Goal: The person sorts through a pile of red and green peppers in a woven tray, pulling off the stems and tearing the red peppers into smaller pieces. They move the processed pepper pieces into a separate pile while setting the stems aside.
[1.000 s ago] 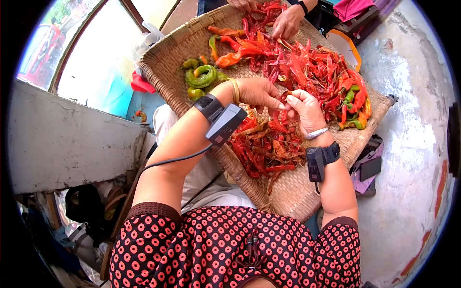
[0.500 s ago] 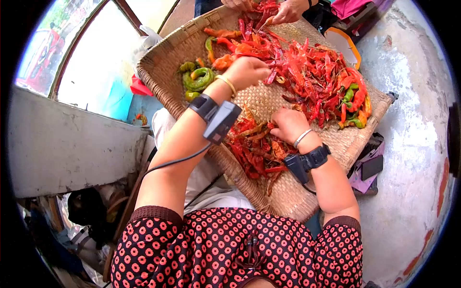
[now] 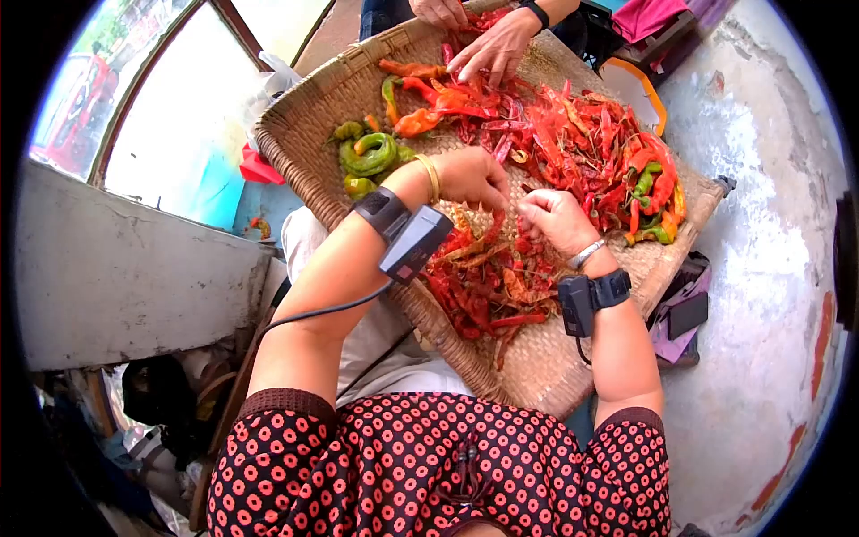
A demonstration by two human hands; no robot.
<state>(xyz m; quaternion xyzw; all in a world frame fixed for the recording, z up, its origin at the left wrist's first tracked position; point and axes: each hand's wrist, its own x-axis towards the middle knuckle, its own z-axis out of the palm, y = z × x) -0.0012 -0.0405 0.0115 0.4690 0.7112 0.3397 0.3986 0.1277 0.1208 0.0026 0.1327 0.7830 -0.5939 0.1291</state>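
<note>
A large woven tray point(image 3: 573, 380) holds red peppers in two heaps. Over its middle, my left hand point(image 3: 474, 179) has its fingers bent and pressed together, pointing at my right hand; anything in them is hidden. My right hand point(image 3: 557, 219) is pinched at the upper edge of the near heap point(image 3: 488, 277), and what it pinches is too small to name. Above and to the right lies the larger heap of red peppers point(image 3: 573, 134). Green curled peppers point(image 3: 369, 154) rest at the tray's left side.
Another person's hands point(image 3: 494, 49) reach into the tray's far end. A window point(image 3: 179, 107) and low wall point(image 3: 134, 268) stand on the left. An orange-rimmed container point(image 3: 637, 89) is beyond the tray, and a phone-like dark object point(image 3: 687, 313) lies right of it.
My left hand has moved down and to the right, towards my right hand. My right hand has shifted slightly right and up. The other person's hand has moved left over the red peppers.
</note>
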